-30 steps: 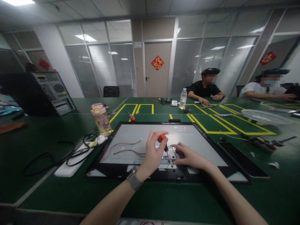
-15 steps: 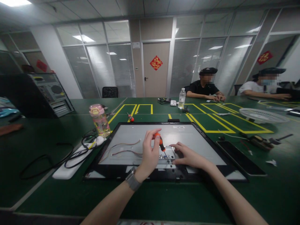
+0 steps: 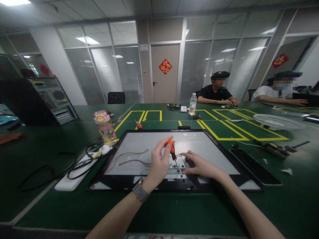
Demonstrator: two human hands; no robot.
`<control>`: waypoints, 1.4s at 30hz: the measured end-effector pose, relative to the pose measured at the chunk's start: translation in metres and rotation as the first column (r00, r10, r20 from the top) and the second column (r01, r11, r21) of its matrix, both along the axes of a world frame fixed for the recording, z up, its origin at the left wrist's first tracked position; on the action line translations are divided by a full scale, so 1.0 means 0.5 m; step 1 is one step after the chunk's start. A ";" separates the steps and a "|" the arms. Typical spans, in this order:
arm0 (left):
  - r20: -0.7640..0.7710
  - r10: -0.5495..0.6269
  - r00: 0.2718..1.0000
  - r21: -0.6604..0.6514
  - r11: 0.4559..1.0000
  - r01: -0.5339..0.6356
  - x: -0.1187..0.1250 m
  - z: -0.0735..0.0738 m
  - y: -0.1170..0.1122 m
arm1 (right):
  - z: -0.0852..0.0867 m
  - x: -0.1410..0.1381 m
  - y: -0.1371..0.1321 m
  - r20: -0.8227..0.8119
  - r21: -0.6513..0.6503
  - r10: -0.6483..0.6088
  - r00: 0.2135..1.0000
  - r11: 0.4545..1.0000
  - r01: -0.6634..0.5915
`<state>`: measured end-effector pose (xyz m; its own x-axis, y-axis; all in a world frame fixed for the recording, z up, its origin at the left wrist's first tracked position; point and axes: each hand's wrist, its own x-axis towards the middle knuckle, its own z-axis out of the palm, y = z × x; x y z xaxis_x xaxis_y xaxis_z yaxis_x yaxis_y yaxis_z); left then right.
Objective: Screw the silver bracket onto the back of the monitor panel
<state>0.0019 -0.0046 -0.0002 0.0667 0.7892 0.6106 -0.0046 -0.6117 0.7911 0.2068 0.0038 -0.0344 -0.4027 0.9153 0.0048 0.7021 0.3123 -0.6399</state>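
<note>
Cables [image 3: 74, 164] loop over a white power strip [image 3: 71, 177] on the green table [image 3: 45, 205] at the left, with a pink-capped bottle [image 3: 105, 127] standing just behind them. Next comes the flat panel [image 3: 214, 149], lying in its black frame, and thin wires [image 3: 129, 161] trail loose across its pale back toward the middle.

My left hand [image 3: 158, 164] is clenched round the small screwdriver [image 3: 171, 150], fingertips pinching the orange handle near its top. The shaft leans slightly and points down at the little metal plate [image 3: 181, 161] on the panel, just right of that hand. I cannot make out whether the tip is seated in a screw.

I judge the screwdriver light and stiff, and its slim handle could slip, so a fingertip pinch high on the orange grip suits it. The panel looks broad, thin and fragile. I would press only lightly on it and take it by the frame.

My right hand [image 3: 199, 166] grasps nothing. It lies flat and released, fingers spread on the panel and touching the plate's right edge, close beside the screwdriver's tip.

Further right a dark slab [image 3: 254, 166] lies on the table, well apart from the hands.
</note>
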 end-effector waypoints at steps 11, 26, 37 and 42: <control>-0.036 0.043 0.998 0.095 0.995 -0.039 0.001 0.000 0.001 | -0.001 0.001 -0.001 0.004 0.006 0.001 1.000 1.000 -0.001; -0.046 0.078 0.996 0.091 0.993 -0.074 0.002 -0.005 -0.001 | -0.003 0.001 -0.002 -0.002 0.012 0.003 1.000 1.000 -0.003; -0.046 0.093 0.995 0.112 0.990 -0.087 -0.001 0.003 0.002 | -0.003 0.003 -0.002 -0.002 0.016 0.007 1.000 1.000 -0.007; -0.008 -0.035 0.999 0.028 0.999 0.035 -0.003 0.005 0.000 | -0.001 0.003 -0.002 0.001 0.014 0.001 1.000 1.000 -0.001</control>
